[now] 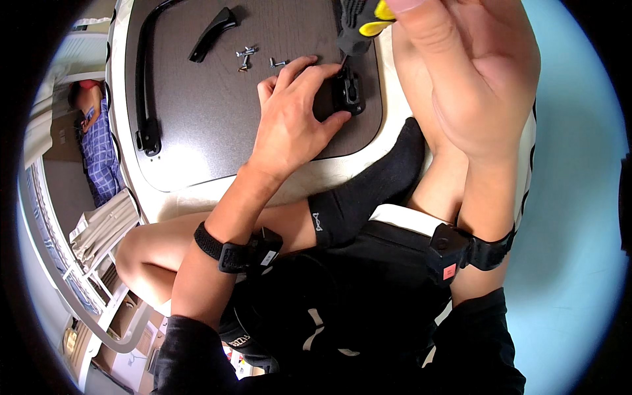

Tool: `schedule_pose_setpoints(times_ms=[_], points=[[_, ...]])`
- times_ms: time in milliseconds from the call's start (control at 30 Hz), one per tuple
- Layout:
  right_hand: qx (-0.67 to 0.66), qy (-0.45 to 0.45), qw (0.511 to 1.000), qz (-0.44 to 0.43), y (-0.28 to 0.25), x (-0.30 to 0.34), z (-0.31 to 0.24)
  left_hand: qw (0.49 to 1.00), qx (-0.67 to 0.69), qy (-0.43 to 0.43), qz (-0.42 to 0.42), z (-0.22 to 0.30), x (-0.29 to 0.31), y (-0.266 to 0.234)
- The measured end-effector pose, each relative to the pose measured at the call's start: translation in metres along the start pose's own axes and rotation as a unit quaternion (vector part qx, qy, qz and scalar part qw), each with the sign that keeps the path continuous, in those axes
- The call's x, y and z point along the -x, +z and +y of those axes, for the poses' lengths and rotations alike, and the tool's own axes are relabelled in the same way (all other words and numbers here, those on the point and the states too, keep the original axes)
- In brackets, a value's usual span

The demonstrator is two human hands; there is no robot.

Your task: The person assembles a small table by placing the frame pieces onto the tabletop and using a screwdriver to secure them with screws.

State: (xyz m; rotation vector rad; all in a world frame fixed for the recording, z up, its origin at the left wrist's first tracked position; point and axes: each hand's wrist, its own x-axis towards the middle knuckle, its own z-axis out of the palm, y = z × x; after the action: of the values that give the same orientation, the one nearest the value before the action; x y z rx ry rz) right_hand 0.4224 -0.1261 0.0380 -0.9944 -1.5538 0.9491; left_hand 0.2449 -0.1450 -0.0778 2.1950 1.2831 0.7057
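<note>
A screwdriver [355,29] with a black and yellow handle stands at the upper middle, its thin shaft pointing down at a black bracket [351,92]. My right hand [471,72] is closed on its handle, and the fingers run partly past the top edge. My left hand [294,115] rests on a dark wood-grain board [204,125]. Its index finger and thumb touch the two ends of the bracket, holding it against the board. Several loose silver screws [247,52] lie beyond the left hand, with another screw [278,64] close to its fingers.
A curved black plastic piece [212,34] lies on the board's far side. A long black tubular leg [142,85] runs along its left edge, ending in another bracket [149,137]. My crossed legs and a black sock [375,181] border the near edge. Another person [99,141] is at far left.
</note>
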Motion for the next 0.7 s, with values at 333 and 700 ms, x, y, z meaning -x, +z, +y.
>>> schedule_pose_setpoints(times_ms=[333,700], points=[[0.011,-0.001,1.000,-0.015,0.003,-0.002,-0.001,1.000,0.016,-0.005,0.004,0.000,0.001,0.000],[-0.020,-0.032,0.999,-0.010,0.009,-0.005,0.000,1.000,0.024,-0.004,0.009,-0.001,-0.001,0.000]])
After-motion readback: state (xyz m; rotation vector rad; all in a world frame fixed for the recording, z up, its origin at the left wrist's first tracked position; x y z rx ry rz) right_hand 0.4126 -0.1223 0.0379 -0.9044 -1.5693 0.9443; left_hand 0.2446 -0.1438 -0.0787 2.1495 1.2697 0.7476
